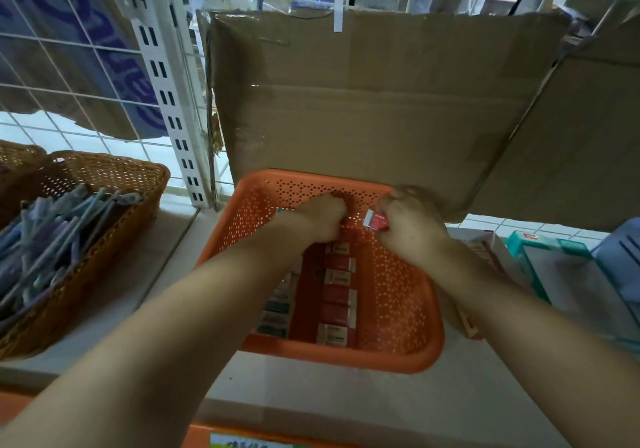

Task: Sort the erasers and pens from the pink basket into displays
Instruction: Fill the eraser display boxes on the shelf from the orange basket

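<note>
white shelf (311,395), orange basket (346,361) of erasers (337,295), labels unreadable; right hand (412,225) pinches a red eraser (376,221); left hand (320,219) curled, grasp cannot be told.

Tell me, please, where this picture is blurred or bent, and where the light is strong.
Head view: the wide lens bends the white shelf post; the pens in the brown basket are blurred; the label of the eraser in the right hand cannot be read; light glows through the holes of the orange basket.
</note>
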